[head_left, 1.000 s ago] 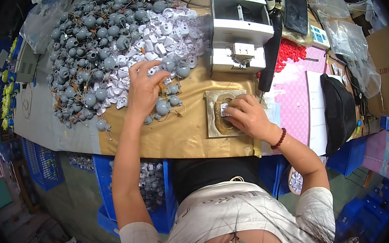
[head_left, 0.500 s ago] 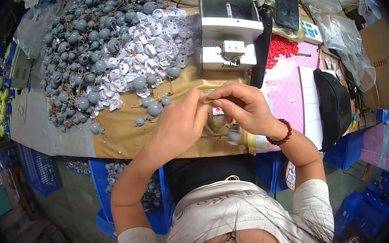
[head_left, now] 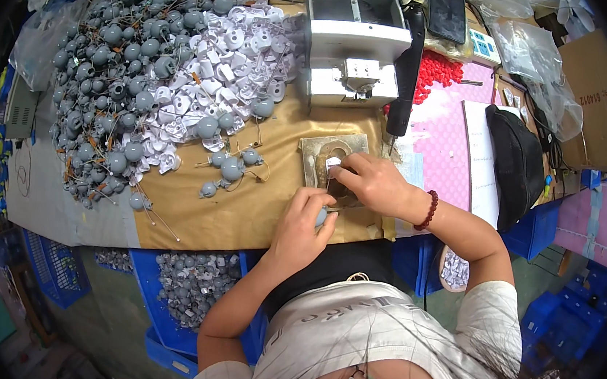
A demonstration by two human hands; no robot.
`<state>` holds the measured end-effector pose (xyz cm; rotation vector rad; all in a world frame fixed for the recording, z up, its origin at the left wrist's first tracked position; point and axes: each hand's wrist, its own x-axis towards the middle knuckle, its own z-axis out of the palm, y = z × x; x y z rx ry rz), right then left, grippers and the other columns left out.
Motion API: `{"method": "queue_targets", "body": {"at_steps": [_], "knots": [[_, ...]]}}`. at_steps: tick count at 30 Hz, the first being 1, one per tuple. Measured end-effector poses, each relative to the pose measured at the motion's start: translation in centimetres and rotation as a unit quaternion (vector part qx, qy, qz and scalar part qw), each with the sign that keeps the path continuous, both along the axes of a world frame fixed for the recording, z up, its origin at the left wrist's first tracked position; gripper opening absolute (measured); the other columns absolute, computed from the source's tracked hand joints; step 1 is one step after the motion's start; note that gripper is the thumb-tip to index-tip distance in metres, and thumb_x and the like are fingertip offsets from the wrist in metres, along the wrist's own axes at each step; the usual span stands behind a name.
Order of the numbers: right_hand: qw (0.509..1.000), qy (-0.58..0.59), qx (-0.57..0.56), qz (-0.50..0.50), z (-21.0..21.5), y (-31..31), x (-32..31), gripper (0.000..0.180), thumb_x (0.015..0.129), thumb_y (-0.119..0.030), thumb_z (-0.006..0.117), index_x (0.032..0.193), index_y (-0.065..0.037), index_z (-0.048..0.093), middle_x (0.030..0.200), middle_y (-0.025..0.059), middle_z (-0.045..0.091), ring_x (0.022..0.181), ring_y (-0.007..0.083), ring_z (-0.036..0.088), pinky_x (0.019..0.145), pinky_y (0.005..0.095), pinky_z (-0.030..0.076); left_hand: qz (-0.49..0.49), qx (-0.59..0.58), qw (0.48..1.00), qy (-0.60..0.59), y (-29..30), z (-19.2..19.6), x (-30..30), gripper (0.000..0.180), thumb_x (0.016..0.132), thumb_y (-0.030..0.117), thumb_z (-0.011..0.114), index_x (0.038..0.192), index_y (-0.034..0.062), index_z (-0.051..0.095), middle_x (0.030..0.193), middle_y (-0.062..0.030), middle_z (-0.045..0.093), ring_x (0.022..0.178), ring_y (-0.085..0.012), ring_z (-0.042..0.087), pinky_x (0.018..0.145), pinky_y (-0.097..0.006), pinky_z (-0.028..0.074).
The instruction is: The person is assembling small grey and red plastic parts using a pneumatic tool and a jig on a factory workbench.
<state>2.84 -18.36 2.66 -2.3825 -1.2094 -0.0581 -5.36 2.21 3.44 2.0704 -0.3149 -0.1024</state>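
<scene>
Right hand (head_left: 373,185) over square metal fixture plate (head_left: 314,154) at centre of brown-covered surface (head_left: 242,216), fingers (head_left: 341,173) pinching small white plastic piece (head_left: 333,163) onto it. Left hand (head_left: 302,226) just at 7 o'clock of plate, fingers curled around small grey ball part (head_left: 321,217). Loose grey balls (head_left: 232,168) at 9 o'clock. Heap of grey and white parts (head_left: 153,80) toward 10 o'clock. Grey press machine (head_left: 351,40) at 12 o'clock.

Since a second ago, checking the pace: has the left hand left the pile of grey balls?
Yes. The left hand has come back from the grey balls toward the metal plate, beside the right hand.
</scene>
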Motion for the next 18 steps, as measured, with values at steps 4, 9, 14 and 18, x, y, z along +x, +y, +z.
{"method": "queue_targets", "body": {"at_steps": [4,9,14,18], "knots": [[0.997,0.000,-0.083,0.010,0.5,0.0,0.0,0.041,0.075,-0.013,0.068,0.114,-0.004,0.064,0.094,0.0113,0.058,0.085,0.0280,0.063,0.065,0.0383,0.055,-0.014,0.002,1.000,0.012,0.0,-0.1,0.2,0.022,0.087,0.007,0.070,0.107,0.0014,0.062,0.110,-0.0175,0.058,0.102,-0.0365,0.062,0.087,-0.043,0.051],[0.991,-0.018,-0.127,0.026,1.6,0.4,-0.4,0.041,0.076,-0.013,0.066,0.115,-0.001,0.063,0.093,0.0110,0.058,0.084,0.0267,0.063,0.064,0.0359,0.055,-0.022,-0.006,0.999,0.028,0.4,0.3,0.7,0.021,0.087,0.008,0.070,0.106,0.0021,0.063,0.108,-0.0153,0.058,0.101,-0.0357,0.062,0.086,-0.044,0.051],[0.987,-0.036,-0.152,0.035,2.4,0.2,-0.3,0.044,0.077,-0.013,0.064,0.119,-0.001,0.064,0.092,0.0101,0.057,0.083,0.0257,0.063,0.062,0.0349,0.055,0.002,0.049,0.999,0.003,1.3,0.3,1.1,0.022,0.087,0.008,0.069,0.108,0.0025,0.064,0.111,-0.0154,0.061,0.097,-0.0362,0.064,0.083,-0.042,0.053],[0.984,-0.040,-0.165,0.046,2.5,-0.3,0.0,0.048,0.077,-0.012,0.063,0.124,-0.001,0.063,0.091,0.0096,0.057,0.081,0.0257,0.063,0.059,0.0354,0.055,0.009,0.143,0.989,-0.041,1.0,0.1,0.9,0.027,0.085,0.010,0.070,0.111,0.0049,0.064,0.114,-0.0123,0.061,0.106,-0.0341,0.061,0.090,-0.043,0.050]]}}
